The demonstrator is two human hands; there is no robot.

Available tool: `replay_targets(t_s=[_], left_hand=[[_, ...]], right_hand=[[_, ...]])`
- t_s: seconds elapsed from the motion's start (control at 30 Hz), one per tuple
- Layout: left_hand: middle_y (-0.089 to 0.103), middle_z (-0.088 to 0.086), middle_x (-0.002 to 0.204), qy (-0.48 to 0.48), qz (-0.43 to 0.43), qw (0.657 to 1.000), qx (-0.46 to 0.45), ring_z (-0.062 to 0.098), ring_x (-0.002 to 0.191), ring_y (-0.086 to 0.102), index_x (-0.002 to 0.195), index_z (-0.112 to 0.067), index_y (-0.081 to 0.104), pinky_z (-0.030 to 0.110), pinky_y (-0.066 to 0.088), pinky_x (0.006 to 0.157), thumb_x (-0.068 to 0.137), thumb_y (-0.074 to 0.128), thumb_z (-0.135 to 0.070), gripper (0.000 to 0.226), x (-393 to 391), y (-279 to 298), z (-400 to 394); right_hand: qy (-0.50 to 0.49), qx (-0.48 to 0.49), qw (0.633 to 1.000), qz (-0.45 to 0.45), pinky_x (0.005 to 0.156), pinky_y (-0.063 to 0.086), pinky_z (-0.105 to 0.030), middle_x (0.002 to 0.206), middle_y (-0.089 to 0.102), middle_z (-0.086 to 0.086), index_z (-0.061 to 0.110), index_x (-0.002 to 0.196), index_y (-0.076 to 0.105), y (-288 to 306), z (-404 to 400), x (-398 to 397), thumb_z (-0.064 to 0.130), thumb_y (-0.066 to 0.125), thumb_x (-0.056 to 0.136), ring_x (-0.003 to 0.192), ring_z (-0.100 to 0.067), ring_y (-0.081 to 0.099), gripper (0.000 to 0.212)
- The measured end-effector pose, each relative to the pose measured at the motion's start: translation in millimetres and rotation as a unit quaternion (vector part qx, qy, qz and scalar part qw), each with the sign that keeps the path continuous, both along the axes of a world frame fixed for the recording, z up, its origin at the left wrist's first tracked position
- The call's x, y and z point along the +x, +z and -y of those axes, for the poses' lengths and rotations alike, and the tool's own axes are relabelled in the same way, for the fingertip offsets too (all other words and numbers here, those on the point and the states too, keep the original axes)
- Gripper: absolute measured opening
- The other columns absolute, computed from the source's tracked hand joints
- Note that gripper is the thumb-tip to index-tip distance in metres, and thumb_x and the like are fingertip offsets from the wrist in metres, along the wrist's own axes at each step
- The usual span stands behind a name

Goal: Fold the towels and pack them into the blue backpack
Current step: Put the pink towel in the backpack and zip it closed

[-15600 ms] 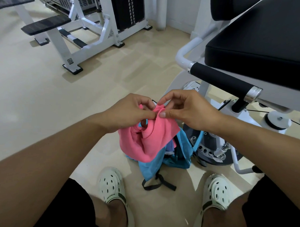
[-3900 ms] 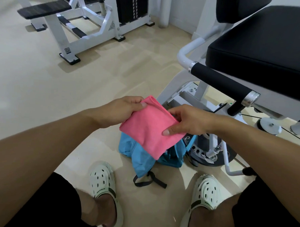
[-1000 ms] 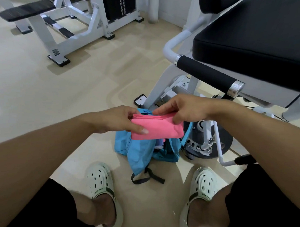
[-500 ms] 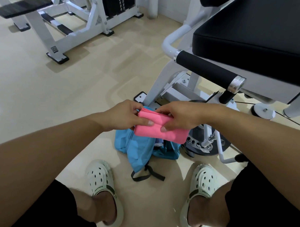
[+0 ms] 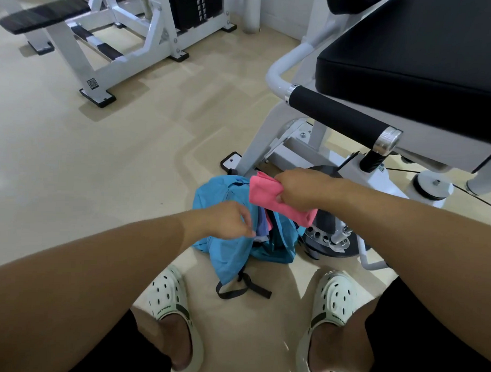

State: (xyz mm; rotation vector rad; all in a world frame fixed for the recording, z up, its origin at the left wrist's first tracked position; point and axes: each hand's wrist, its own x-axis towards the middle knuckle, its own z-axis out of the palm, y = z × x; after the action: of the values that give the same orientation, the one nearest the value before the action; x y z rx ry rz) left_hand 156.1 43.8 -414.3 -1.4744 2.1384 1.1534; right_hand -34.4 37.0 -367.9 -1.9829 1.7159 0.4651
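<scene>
My right hand [image 5: 299, 192], fingers curled, grips the folded pink towel [image 5: 266, 193] and holds it just above the mouth of the blue backpack [image 5: 225, 252]. My left hand [image 5: 232, 220] reaches to the near lip of the opening, fingers bent as if pinching the fabric; whether they actually hold it I cannot tell. The backpack slumps on the floor [image 5: 72, 166] between my white clogs [image 5: 171, 294] and the base of the white exercise machine [image 5: 271, 136]; other cloth already shows inside. Step in hand, as I judge it: packing. The next move calls for spreading the mouth and lowering the towel in without unfolding it.
</scene>
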Motion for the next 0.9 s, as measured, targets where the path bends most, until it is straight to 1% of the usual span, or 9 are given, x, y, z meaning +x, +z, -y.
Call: replay_targets(t_s=[0.07,0.17,0.27,0.33,0.47,0.6,0.8,0.83,0.9], left_hand=[[0.035,0.006,0.159,-0.076,0.059,0.995,0.031,0.025,0.148,0.031,0.146,-0.026,0.051,0.033,0.031,0.115,0.097,0.062,-0.043,0.054,-9,-10,-13],[0.003,0.012,0.169,-0.127,0.124,0.982,0.062,0.031,0.156,0.008,0.16,-0.029,0.023,0.04,0.02,0.123,0.098,0.058,-0.048,0.075,-18,-31,-32],[-0.012,0.014,0.168,-0.162,0.195,0.965,0.075,0.036,0.155,0.005,0.162,-0.032,0.01,0.046,0.021,0.124,0.095,0.057,-0.057,0.086,-17,-52,-40],[-0.02,0.014,0.166,-0.182,0.248,0.948,0.078,0.042,0.154,0.005,0.162,-0.033,0.002,0.051,0.022,0.123,0.095,0.056,-0.06,0.09,-16,-66,-43],[-0.017,0.012,0.168,-0.222,0.289,0.928,0.073,0.043,0.15,-0.023,0.162,-0.025,-0.008,0.058,0.011,0.124,0.098,0.053,-0.057,0.094,-15,-78,-46],[-0.019,0.013,0.167,-0.219,0.284,0.931,0.075,0.041,0.151,-0.023,0.162,-0.03,-0.001,0.057,0.011,0.124,0.099,0.05,-0.056,0.085,-13,-76,-43],[-0.021,0.014,0.166,-0.175,0.297,0.937,0.055,0.037,0.154,-0.017,0.161,-0.005,0.001,0.05,0.01,0.125,0.1,0.051,-0.047,0.089,-12,-90,-45],[-0.015,0.016,0.167,-0.135,0.28,0.949,0.055,0.037,0.155,-0.009,0.16,-0.002,0.007,0.049,0.016,0.125,0.098,0.054,-0.043,0.089,-11,-96,-45],[0.02,0.017,0.157,-0.012,0.197,0.98,0.01,0.033,0.145,0.03,0.151,0.0,0.029,0.041,0.038,0.115,0.092,0.061,-0.03,0.072,-14,-101,-44]], right_hand=[[0.007,0.009,1.0,-0.029,0.074,0.056,-0.04,0.094,0.069,-0.012,0.007,0.101,0.062,-3,-3,7,0.014,0.062,0.088,0.079,-0.025,0.064,0.015],[0.006,0.062,0.997,-0.047,0.068,0.053,-0.033,0.096,0.073,-0.014,0.006,0.096,0.063,-9,-11,15,0.018,0.058,0.074,0.08,-0.024,0.066,0.026],[0.015,0.069,0.996,-0.056,0.074,0.056,-0.036,0.1,0.074,-0.017,0.007,0.085,0.056,-12,-16,21,0.002,0.059,0.079,0.084,-0.025,0.067,0.008],[0.026,0.059,0.997,-0.047,0.083,0.056,-0.04,0.103,0.072,-0.02,0.011,0.078,0.047,-13,-18,22,0.003,0.056,0.087,0.091,-0.03,0.069,0.015],[0.012,0.074,0.996,-0.051,0.074,0.048,-0.032,0.104,0.073,-0.019,0.003,0.094,0.065,-16,-15,17,0.017,0.043,0.096,0.097,-0.029,0.07,0.026],[0.05,0.094,0.991,-0.084,0.08,0.052,-0.038,0.102,0.073,-0.02,0.013,0.069,0.039,-10,-16,11,0.008,0.049,0.093,0.08,-0.027,0.061,0.027],[0.072,0.101,0.988,-0.088,0.074,0.043,-0.035,0.084,0.057,-0.013,0.013,0.068,0.035,-5,-20,5,0.005,0.049,0.089,0.077,-0.025,0.051,0.027],[0.069,0.103,0.989,-0.087,0.073,0.043,-0.035,0.084,0.058,-0.013,0.013,0.067,0.035,-6,-21,5,0.003,0.049,0.088,0.077,-0.025,0.051,0.027],[0.053,0.107,0.989,-0.084,0.073,0.043,-0.035,0.085,0.059,-0.013,0.013,0.067,0.037,-7,-20,2,0.004,0.049,0.087,0.078,-0.025,0.051,0.025]])
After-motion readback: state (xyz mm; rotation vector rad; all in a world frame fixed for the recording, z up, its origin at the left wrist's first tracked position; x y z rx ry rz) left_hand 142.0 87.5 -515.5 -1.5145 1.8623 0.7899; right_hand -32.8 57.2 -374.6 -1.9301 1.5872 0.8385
